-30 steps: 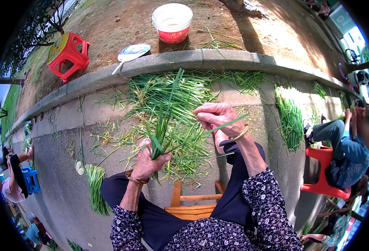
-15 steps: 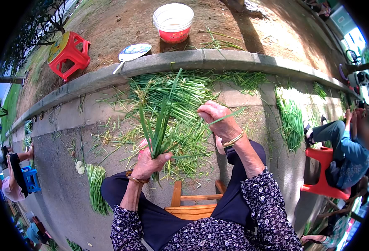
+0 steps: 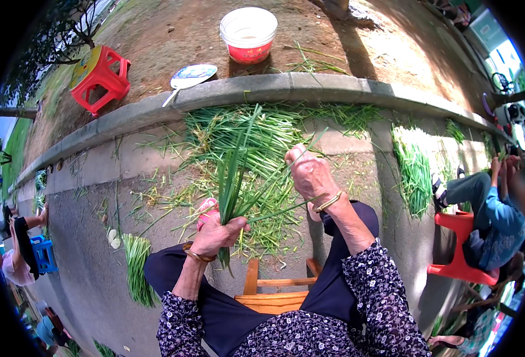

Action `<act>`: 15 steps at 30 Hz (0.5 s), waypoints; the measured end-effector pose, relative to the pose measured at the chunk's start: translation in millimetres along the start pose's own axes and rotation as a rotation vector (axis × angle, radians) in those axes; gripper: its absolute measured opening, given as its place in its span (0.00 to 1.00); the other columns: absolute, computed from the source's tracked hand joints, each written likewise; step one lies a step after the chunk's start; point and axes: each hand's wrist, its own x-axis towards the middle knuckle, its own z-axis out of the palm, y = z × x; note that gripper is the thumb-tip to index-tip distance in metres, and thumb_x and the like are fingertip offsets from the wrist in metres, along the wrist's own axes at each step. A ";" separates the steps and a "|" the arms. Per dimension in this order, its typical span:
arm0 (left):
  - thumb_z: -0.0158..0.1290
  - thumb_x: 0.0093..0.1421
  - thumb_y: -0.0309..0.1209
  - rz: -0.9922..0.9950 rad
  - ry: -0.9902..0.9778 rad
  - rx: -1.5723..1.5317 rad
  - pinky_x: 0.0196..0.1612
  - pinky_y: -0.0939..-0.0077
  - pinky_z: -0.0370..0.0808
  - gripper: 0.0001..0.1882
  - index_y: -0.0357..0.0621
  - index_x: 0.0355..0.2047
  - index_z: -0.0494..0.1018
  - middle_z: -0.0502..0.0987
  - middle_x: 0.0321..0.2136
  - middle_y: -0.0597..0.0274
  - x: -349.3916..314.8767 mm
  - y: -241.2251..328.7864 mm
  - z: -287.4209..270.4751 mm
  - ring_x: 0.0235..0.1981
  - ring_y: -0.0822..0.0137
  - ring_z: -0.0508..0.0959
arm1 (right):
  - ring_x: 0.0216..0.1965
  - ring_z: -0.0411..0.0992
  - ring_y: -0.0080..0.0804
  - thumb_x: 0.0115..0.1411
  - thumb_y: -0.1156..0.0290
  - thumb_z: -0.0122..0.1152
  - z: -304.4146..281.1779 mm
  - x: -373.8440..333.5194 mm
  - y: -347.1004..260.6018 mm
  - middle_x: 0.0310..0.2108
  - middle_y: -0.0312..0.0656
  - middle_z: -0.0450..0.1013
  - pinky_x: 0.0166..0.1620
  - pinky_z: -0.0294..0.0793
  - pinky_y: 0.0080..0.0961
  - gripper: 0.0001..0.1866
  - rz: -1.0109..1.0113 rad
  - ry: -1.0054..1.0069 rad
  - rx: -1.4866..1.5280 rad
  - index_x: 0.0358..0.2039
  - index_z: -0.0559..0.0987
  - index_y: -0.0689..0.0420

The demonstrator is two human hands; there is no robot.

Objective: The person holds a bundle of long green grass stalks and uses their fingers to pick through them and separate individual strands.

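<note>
Head view: outdoors, grey pavement (image 3: 90,238) filled mid-frame; concrete curb (image 3: 328,85) arced across the upper part, brown soil (image 3: 179,38) beyond. Pile of greens (image 3: 233,131) lay upper centre, near the curb. Left hand (image 3: 218,234), just below centre, was closed around a bunch of chive-like greens (image 3: 229,193), leaves up-frame. Right hand (image 3: 311,175), right of centre: fingers curled, back to camera. Its fingertips were hidden; couldn't tell if they pinched a leaf. Seated co-worker (image 3: 500,217), far right, hard to make out.

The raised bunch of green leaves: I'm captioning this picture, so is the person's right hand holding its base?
No, the left hand holds the bunch near its base, while the right hand is off to one side.
</note>
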 end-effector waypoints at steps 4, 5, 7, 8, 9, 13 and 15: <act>0.53 0.52 0.36 -0.031 -0.070 -0.002 0.10 0.86 0.45 0.12 0.41 0.23 0.67 0.56 0.08 0.76 0.9 -0.1 2.6 0.07 0.82 0.53 | 0.24 0.66 0.42 0.52 0.78 0.43 -2.8 5.2 -0.4 0.25 0.45 0.63 0.25 0.66 0.32 0.03 0.196 0.130 0.091 0.29 0.66 0.59; 0.52 0.52 0.37 -0.034 -0.078 0.001 0.11 0.86 0.45 0.12 0.40 0.23 0.68 0.56 0.08 0.76 1.1 -1.2 1.7 0.07 0.82 0.52 | 0.23 0.66 0.41 0.53 0.78 0.43 -4.9 6.4 3.9 0.25 0.45 0.63 0.24 0.66 0.31 0.03 0.249 0.189 0.166 0.29 0.66 0.60; 0.52 0.53 0.38 -0.040 -0.082 0.001 0.11 0.86 0.44 0.13 0.40 0.23 0.68 0.55 0.08 0.76 0.1 -1.7 0.3 0.07 0.82 0.52 | 0.22 0.65 0.35 0.54 0.77 0.43 -9.1 9.1 5.0 0.23 0.43 0.64 0.23 0.66 0.27 0.03 0.374 0.239 0.381 0.28 0.66 0.60; 0.52 0.53 0.38 -0.043 -0.082 -0.001 0.11 0.86 0.44 0.13 0.40 0.23 0.68 0.55 0.08 0.76 0.0 -1.4 0.3 0.07 0.83 0.52 | 0.20 0.65 0.30 0.55 0.76 0.43 -12.1 9.9 4.4 0.22 0.41 0.64 0.22 0.66 0.24 0.03 0.447 0.230 0.517 0.28 0.67 0.60; 0.52 0.53 0.38 -0.047 -0.085 -0.003 0.11 0.86 0.44 0.13 0.40 0.23 0.68 0.55 0.08 0.76 0.0 -0.9 0.4 0.08 0.83 0.52 | 0.19 0.65 0.26 0.56 0.75 0.43 -16.9 11.5 2.6 0.21 0.38 0.65 0.21 0.65 0.21 0.04 0.522 0.221 0.651 0.28 0.67 0.60; 0.51 0.53 0.40 -0.074 -0.117 0.000 0.11 0.86 0.45 0.14 0.41 0.23 0.68 0.54 0.08 0.77 0.4 -2.8 0.0 0.08 0.83 0.52 | 0.17 0.64 0.16 0.59 0.70 0.45 -23.0 12.6 15.1 0.17 0.33 0.66 0.19 0.64 0.13 0.07 0.549 0.268 1.041 0.27 0.69 0.59; 0.50 0.54 0.43 -0.063 -0.150 0.046 0.11 0.87 0.45 0.16 0.42 0.24 0.69 0.54 0.08 0.78 0.9 -4.3 -1.1 0.08 0.84 0.51 | 0.18 0.65 0.17 0.57 0.70 0.48 -29.9 12.1 22.6 0.18 0.34 0.67 0.20 0.65 0.14 0.07 0.560 0.261 1.191 0.27 0.71 0.59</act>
